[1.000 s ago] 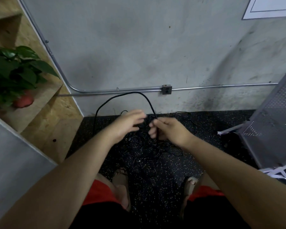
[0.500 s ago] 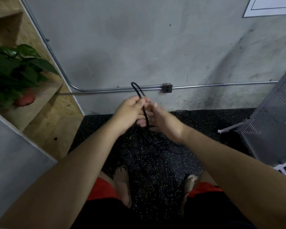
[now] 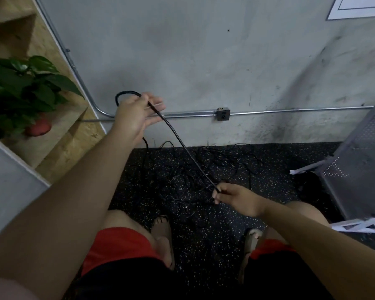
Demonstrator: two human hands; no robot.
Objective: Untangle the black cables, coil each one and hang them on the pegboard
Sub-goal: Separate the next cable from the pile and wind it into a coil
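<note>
One black cable [image 3: 180, 139] stretches diagonally between my hands. My left hand [image 3: 136, 115] is raised in front of the wall and holds the cable's upper part with thumb and fingers, and a short loop arches over the back of that hand. My right hand [image 3: 236, 198] is low over the floor and pinches the cable's lower part between thumb and fingers. A tangled heap of black cables [image 3: 195, 174] lies on the speckled dark floor below. The grey perforated pegboard [image 3: 359, 161] leans at the right edge.
A metal conduit with a small outlet box [image 3: 223, 114] runs along the grey wall. A wooden shelf with a potted plant [image 3: 20, 89] stands at the left. My knees and sandalled feet [image 3: 162, 232] are just behind the heap. White paper scraps lie under the pegboard.
My hands were together at the cable over the heap. The left hand has risen up and left, the right hand has dropped down and right, and the cable is now drawn out between them.
</note>
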